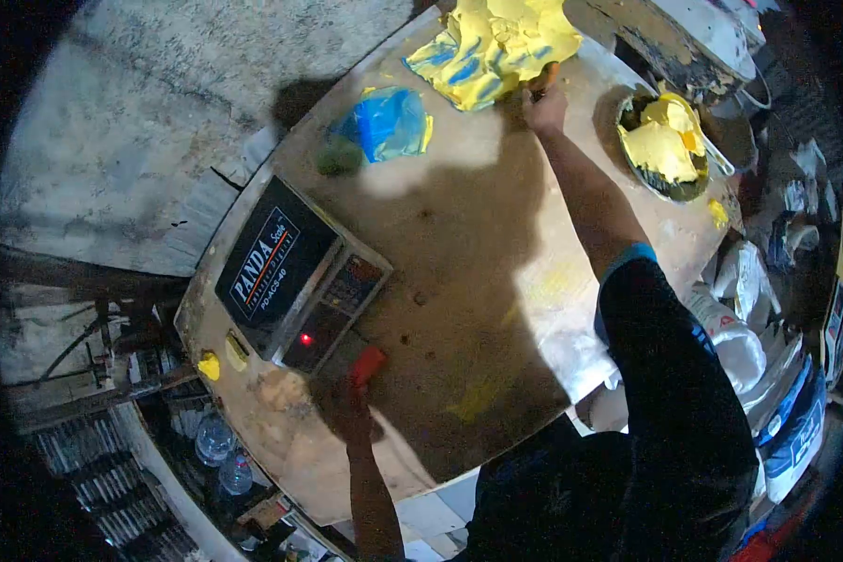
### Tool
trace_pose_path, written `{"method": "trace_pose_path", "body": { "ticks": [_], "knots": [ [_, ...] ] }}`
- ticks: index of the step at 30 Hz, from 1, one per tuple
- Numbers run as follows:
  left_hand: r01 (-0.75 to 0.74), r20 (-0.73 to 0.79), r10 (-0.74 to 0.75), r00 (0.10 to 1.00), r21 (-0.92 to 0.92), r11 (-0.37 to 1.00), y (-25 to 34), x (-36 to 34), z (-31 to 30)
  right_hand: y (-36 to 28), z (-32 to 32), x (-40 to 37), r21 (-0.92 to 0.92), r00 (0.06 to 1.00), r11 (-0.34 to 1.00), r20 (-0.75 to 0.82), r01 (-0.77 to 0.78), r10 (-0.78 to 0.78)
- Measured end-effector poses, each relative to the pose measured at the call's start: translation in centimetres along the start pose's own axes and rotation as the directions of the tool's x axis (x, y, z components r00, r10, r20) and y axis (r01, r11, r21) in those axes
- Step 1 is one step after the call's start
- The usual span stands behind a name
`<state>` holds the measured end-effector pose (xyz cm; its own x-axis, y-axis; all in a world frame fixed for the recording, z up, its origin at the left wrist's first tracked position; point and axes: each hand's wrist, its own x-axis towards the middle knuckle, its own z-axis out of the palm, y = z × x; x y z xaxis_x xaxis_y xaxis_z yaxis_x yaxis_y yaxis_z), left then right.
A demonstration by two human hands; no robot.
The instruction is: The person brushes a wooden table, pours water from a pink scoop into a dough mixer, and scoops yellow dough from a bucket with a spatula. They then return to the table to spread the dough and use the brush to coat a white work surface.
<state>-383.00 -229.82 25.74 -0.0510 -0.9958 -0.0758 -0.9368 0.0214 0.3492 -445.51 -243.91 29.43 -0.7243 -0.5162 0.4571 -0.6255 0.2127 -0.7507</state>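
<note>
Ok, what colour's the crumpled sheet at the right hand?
Yellow with blue streaks; the sheet shows best in the head view.

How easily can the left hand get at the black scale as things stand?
Probably easily: the left hand lies right beside the scale, by a red thing, with only bare table between them.

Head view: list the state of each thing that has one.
Scale: powered, red light lit.
Yellow paste: spread flat, blue-streaked.
Pan: filled with more yellow paste.
Blue bag: crumpled, lying on the table.
Right hand: touching the paste's edge, grip unclear.
Left hand: at the red object, grip unclear.
</note>
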Motion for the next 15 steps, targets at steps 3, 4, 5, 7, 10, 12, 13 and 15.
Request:
{"method": "trace_pose_path", "body": {
  "ticks": [3,4,5,7,10,12,13,15],
  "knots": [
    [-0.122,-0.1,0.147,0.984,0.221,0.968,7.2,0.6,-4.1,4.0,-2.6,-3.2,-0.189,0.987,0.979,-0.128,0.07,-0.095],
    [-0.153,-0.187,0.219,0.958,0.315,0.937,9.8,0.1,-5.7,2.3,-6.3,-6.3,-0.155,0.984,0.982,-0.13,0.105,-0.125],
    [-0.176,-0.175,0.235,0.956,0.298,0.938,8.5,-0.3,-5.0,3.0,-9.5,-8.9,-0.119,0.991,0.993,-0.132,-0.008,-0.008],
    [-0.16,0.059,0.177,0.983,-0.22,0.962,4.7,0.4,-2.9,6.4,-18.3,-13.7,-0.116,0.98,0.982,-0.149,-0.15,0.132],
    [-0.325,0.068,0.339,0.938,-0.164,0.931,2.3,1.1,-1.1,0.1,-28.9,-20.2,-0.067,0.846,0.864,-0.255,-0.498,0.468],
    [-0.489,-0.004,0.491,0.871,-0.075,0.869,-0.9,1.6,1.7,0.2,-30.2,-24.2,-0.504,0.975,0.834,-0.1,-0.223,0.2],
    [-0.581,-0.068,0.58,0.812,-0.002,0.814,-3.2,1.7,3.9,-0.1,-29.7,-26.5,-0.472,0.991,0.875,0.03,-0.102,0.132],
    [-0.647,-0.277,0.663,0.696,0.16,0.746,-4.0,2.5,5.6,-0.7,-23.5,-33.0,-0.745,0.842,0.667,0.354,-0.01,0.408]
  ]
}}
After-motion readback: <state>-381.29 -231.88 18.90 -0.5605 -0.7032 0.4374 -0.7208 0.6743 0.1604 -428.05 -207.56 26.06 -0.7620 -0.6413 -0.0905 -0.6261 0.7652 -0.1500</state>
